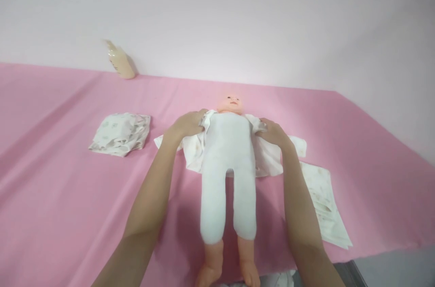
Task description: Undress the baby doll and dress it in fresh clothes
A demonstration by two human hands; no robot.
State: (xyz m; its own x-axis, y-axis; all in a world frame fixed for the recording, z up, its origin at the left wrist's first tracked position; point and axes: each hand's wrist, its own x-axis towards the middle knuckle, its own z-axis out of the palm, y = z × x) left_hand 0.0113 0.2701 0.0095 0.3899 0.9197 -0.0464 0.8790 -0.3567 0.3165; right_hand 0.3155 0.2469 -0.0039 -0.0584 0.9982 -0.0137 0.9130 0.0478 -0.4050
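Note:
A baby doll (229, 142) with a white body and legs lies on its back, head away from me and feet toward me. Spread beneath it is a white baby shirt (270, 160) with a faint print, its front open and its sleeves out to both sides. At the doll's shoulder on the left, my left hand (190, 125) is closed on the shirt's edge. My right hand (273, 133) grips the shirt at the opposite shoulder. The doll's arms are hidden by the cloth and my hands.
Pink cloth (61, 196) covers the table, which meets a pale wall (217, 20). A pump bottle (120, 63) stands at the back left. Folded printed cloth (118, 133) lies to the left, and more folded garments (326, 201) lie beside my right forearm.

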